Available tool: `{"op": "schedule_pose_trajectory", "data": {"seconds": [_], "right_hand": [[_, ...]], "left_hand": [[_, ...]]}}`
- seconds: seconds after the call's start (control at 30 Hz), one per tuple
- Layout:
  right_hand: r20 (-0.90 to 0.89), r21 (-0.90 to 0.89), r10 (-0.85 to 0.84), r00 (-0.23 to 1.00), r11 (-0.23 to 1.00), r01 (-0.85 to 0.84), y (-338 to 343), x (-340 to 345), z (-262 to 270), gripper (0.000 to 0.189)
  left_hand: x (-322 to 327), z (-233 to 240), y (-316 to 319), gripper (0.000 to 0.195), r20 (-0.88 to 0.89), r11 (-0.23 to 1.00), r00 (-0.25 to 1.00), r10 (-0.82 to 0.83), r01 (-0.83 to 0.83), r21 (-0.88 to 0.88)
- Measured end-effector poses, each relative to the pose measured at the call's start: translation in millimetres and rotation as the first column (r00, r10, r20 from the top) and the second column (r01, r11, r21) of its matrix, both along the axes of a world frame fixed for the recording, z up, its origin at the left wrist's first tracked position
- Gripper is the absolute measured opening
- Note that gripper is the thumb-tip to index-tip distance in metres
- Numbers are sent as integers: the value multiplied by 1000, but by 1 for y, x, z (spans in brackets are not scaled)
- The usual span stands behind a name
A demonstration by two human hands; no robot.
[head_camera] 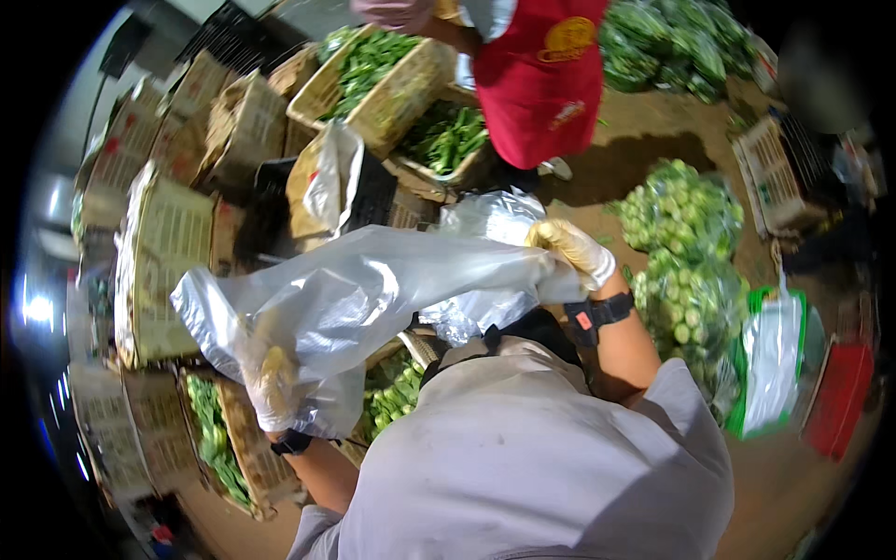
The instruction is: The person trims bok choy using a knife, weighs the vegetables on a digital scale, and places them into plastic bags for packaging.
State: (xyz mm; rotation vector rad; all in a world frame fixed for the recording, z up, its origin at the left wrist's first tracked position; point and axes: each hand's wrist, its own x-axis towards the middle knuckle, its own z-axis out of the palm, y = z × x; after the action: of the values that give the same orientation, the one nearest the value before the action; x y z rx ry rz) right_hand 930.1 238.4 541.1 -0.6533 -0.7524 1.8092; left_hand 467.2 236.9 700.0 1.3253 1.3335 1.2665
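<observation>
A large clear plastic bag (350,287) is stretched across in front of my body. Its right end is gathered in my gloved right hand (575,253), fingers curled over the film. My gloved left hand (271,381) is at the bag's left end, seen through the film, which its fingers appear to grip from inside or behind; the exact hold is partly hidden. Between the hands the bag sags in folds and shows no contents. Under it, more crumpled clear plastic (500,217) lies near my lap. A crate of leafy green vegetables (392,400) stands below my left arm, partly covered.
Bagged green vegetables (675,210) lie on the floor at right, beside a green-edged pack of plastic bags (770,364) and a red crate (840,399). Plastic crates (168,266) are stacked at left. Ahead, a person in a red apron (539,84) stands by crates of greens (378,63).
</observation>
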Motion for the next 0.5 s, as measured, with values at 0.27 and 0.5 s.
{"op": "schedule_pose_trajectory", "data": {"seconds": [0.27, 0.5], "right_hand": [[-11, -137, 474, 880, 871, -471, 64, -83, 25, 70], [469, 264, 271, 841, 865, -426, 67, -104, 72, 28]], "left_hand": [[-16, 3, -38, 77, 190, 995, 977, -100, 103, -7], [-74, -23, -108, 66, 99, 954, 953, 286, -273, -122]]}}
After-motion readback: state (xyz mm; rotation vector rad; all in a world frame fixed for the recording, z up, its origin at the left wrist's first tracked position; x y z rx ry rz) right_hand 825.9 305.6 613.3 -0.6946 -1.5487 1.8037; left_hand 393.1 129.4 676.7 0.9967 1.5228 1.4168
